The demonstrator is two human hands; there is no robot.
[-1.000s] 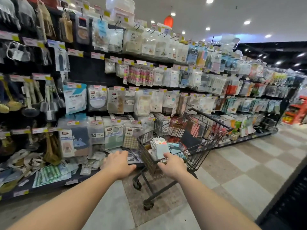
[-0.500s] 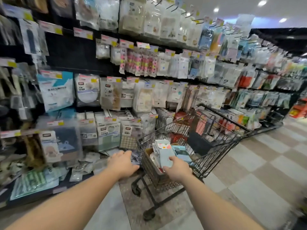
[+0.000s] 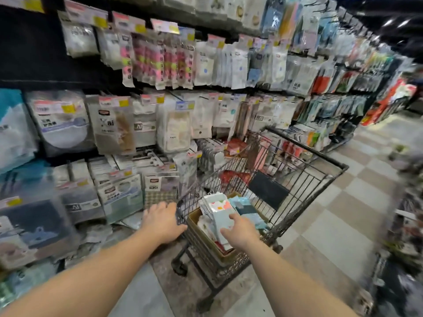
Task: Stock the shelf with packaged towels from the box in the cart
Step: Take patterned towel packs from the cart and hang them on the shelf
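A black wire shopping cart stands in the aisle against the shelf wall. In its near end sits a brown cardboard box packed with upright packaged towels, white and pale blue. My left hand grips the cart's near left corner, its fingers curled over the rim. My right hand reaches into the box and rests on top of the pale blue packs, with the fingers fairly straight. The shelf to the left is hung with bagged towels and cloths.
Loose packets lie piled on the low shelf base left of the cart. A dark panel hangs inside the cart's far end. The checkered tile floor stretches to the right, with blurred goods at the right edge.
My view has closed in on the cart and tilted down. My right hand has left the cart's rim and moved forward onto the packs in the box. The left hand stays at the corner.
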